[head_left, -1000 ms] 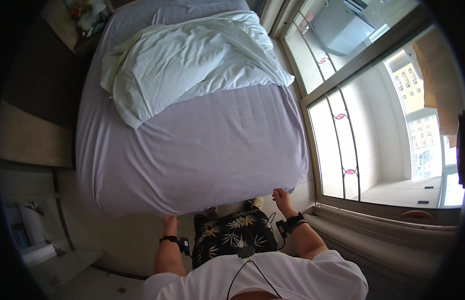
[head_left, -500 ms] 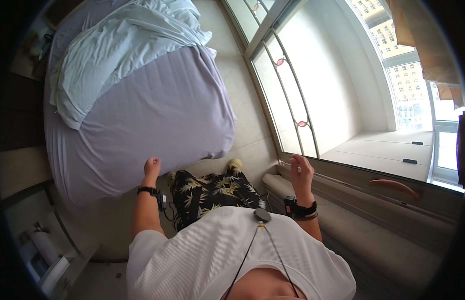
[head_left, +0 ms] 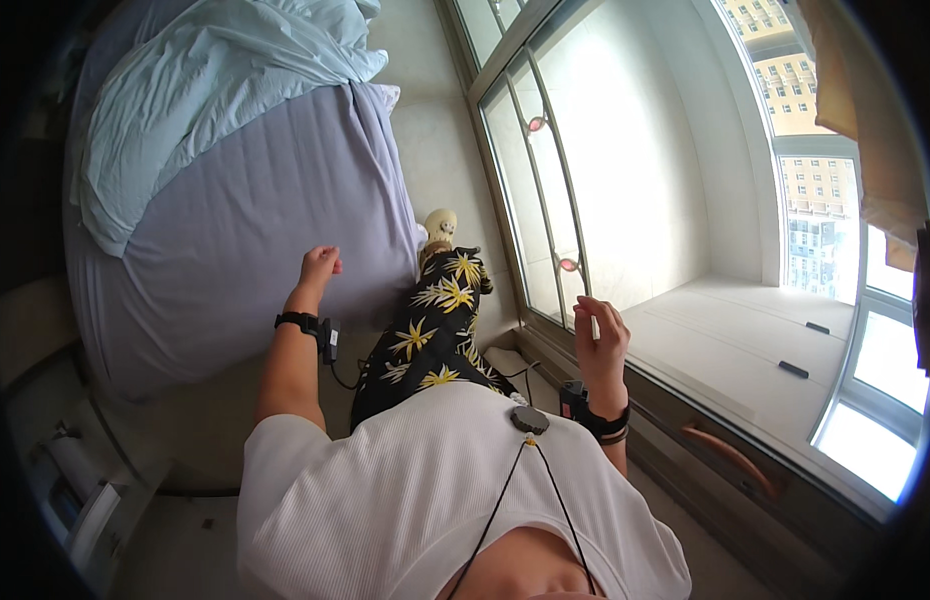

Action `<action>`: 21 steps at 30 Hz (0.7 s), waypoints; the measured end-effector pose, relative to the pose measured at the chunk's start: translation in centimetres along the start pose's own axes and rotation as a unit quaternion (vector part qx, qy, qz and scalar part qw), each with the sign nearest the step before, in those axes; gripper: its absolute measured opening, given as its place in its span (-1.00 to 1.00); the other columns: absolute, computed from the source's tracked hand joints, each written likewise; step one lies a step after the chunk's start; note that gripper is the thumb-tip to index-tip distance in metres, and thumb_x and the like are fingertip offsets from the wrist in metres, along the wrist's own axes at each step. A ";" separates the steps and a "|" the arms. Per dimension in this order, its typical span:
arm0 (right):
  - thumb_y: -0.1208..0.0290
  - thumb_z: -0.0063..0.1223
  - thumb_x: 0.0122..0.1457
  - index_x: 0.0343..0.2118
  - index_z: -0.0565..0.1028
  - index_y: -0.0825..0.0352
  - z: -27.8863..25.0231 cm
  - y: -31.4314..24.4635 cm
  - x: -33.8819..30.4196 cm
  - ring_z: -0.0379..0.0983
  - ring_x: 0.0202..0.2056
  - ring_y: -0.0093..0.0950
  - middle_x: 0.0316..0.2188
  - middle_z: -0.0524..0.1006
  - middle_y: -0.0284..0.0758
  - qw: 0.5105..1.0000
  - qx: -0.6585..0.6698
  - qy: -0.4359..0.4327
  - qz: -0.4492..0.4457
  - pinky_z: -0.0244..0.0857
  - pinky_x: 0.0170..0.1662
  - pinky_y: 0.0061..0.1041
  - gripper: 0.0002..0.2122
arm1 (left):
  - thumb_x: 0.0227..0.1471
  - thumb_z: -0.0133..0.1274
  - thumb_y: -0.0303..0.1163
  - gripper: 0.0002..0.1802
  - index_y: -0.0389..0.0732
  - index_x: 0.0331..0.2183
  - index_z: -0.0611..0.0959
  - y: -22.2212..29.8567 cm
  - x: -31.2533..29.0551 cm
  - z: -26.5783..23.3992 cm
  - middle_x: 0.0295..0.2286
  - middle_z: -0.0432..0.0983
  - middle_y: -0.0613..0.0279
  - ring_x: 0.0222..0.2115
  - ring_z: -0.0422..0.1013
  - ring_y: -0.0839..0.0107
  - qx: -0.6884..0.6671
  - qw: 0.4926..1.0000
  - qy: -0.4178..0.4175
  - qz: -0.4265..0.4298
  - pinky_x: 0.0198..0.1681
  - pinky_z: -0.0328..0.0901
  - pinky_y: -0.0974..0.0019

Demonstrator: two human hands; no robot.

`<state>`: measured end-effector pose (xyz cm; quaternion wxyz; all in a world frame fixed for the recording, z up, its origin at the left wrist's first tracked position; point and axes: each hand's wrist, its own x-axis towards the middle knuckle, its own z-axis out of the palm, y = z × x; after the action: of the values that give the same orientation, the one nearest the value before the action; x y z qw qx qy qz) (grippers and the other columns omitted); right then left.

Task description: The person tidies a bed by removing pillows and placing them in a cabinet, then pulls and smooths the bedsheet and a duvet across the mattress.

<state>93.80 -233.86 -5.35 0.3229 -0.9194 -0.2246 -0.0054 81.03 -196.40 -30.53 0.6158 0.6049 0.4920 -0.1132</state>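
Note:
My left hand (head_left: 321, 266) hangs in the air by the near side of the bed, over the lilac sheet (head_left: 250, 225) in this view. Its fingers are curled in, and I see nothing in them. Beside the glass door, my right hand (head_left: 602, 335) is raised with loosely bent fingers, apart from one another and holding nothing. Black bands with small devices circle both wrists. A crumpled pale blue quilt (head_left: 200, 110) covers the bed's far part. One pale yellow slipper (head_left: 442, 224) shows ahead, beyond my black flowered trousers (head_left: 420, 325).
A framed glass door (head_left: 575, 160) with curved metal bars runs along my right. Its brown handle (head_left: 730, 458) is at the lower right. Tiled floor (head_left: 430, 130) lies between bed and door. An orange-brown curtain (head_left: 865, 130) hangs by the far-right window. Dark furniture stands at the left.
My body has moved forward and one leg has stepped ahead beside the bed. My left hand has risen further forward. Bed and door have shifted left in view.

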 end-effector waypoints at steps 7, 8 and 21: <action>0.64 -0.06 -0.11 -0.50 0.41 0.38 3.7 0.7 13.7 0.35 -0.56 -0.34 -0.61 0.43 -0.26 0.999 0.028 -0.032 0.008 0.22 -0.49 -0.49 -0.92 | -0.09 -0.08 -0.13 -0.60 -0.20 -0.25 0.42 14.1 14.6 0.6 -0.47 0.40 0.31 -0.48 0.36 0.50 -0.192 0.979 0.064 -0.019 -0.42 0.17 0.43; 0.64 -0.06 -0.12 -0.51 0.41 0.38 4.7 0.8 16.3 0.36 -0.55 -0.34 -0.61 0.43 -0.26 0.998 0.033 -0.055 0.022 0.23 -0.48 -0.49 -0.93 | -0.10 -0.07 -0.08 -0.52 -0.21 -0.20 0.39 15.7 17.2 0.3 -0.38 0.37 0.30 -0.39 0.34 0.45 -0.217 0.973 0.072 -0.029 -0.28 0.16 0.30; 0.61 -0.03 -0.15 -0.49 0.41 0.35 14.3 0.2 38.9 0.34 -0.58 -0.34 -0.64 0.40 -0.29 0.967 0.058 -0.247 -0.028 0.23 -0.46 -0.46 -0.89 | -0.24 -0.01 0.04 -0.25 -0.01 0.00 0.17 24.3 33.9 -0.5 0.00 0.05 0.39 0.04 -0.07 0.36 -0.479 0.863 0.059 -0.146 0.00 -0.24 0.06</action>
<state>126.95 -209.55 -10.70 0.3100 -0.8650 -0.3235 0.2259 115.27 -174.61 -40.17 0.7762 0.1621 0.6035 0.0839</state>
